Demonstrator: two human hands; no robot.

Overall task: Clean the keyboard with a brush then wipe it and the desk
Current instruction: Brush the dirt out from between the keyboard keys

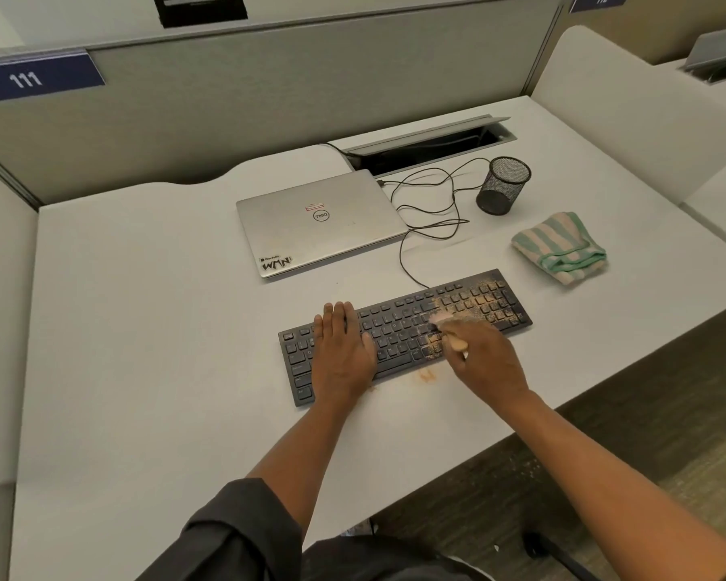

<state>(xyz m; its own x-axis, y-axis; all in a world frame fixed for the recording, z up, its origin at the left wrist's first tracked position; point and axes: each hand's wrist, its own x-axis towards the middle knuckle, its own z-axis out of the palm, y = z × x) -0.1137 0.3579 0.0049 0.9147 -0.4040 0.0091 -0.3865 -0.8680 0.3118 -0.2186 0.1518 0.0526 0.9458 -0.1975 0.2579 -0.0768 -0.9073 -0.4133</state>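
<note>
With the left hand (342,350) flat on the near-centre keyboard (403,333) and the right hand (485,356) gripping the brush (447,327), careless strokes could scatter crumbs (485,299) onto the desk (164,329).

Lighting: even, diffuse, moderately bright, from overhead; no hard glare. Shadows: soft and short, a faint one under the left hand (343,350) toward 6 o'clock, another beside the mesh cup (503,185). Desk (143,329) surface reads pale, slightly washed. Sheen: mild on the laptop lid (317,222). Blur: motion smear on the brush (447,327) and right hand (485,356). Distortion: wide-angle bowing of partition edges at 9, 12 and 3 o'clock. Focus: centre fairly sharp, corners softer.
</note>
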